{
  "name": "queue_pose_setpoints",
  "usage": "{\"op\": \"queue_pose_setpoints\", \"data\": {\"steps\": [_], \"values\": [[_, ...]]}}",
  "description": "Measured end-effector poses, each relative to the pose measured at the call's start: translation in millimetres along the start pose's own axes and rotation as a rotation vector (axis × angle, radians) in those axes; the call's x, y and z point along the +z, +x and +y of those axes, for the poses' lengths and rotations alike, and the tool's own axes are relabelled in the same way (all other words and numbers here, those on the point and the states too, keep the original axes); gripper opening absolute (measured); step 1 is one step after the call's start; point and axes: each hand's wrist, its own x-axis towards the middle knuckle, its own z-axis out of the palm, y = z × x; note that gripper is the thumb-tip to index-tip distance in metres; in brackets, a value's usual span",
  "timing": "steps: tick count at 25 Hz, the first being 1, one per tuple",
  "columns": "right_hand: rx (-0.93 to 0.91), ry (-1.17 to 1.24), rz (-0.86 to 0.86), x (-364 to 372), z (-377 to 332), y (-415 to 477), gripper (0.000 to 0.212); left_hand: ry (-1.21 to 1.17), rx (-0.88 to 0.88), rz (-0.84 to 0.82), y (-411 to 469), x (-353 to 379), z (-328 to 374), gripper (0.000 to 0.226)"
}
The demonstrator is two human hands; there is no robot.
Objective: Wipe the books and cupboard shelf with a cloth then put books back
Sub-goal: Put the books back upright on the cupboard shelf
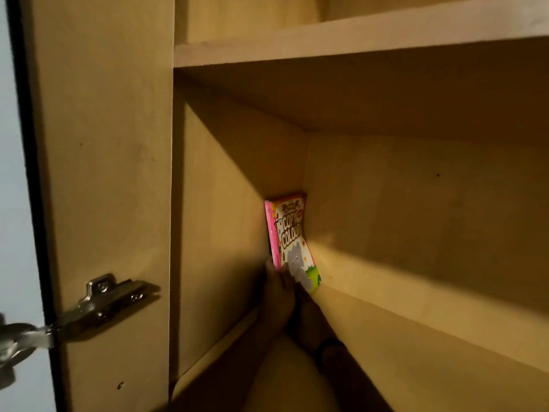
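As left hand (277, 295) fingers (282, 273) pinch them, pink and elephant-cover books (292, 233), upright, bowed

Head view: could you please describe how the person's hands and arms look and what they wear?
The left hand and right hand are bare: no gloves, and no rings visible in the dim light. No sleeves show on either arm. A dark band circles the right wrist.
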Motion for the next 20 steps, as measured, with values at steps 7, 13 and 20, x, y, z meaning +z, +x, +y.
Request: {"op": "queue_pose_setpoints", "data": {"steps": [7,13,20], "values": [[0.073,-0.241,-0.008,4,13,0,0.076,0.067,-0.158,-0.098,-8,-6,-27,0.046],[0.167,-0.413,-0.065,7,3,-10,0.069,0.271,-0.116,0.015,-2,-6,-31,0.049],[0.252,-0.532,-0.06,-2,-11,-48,0.059,0.426,-0.236,0.104,-31,7,-20,0.079]]}}
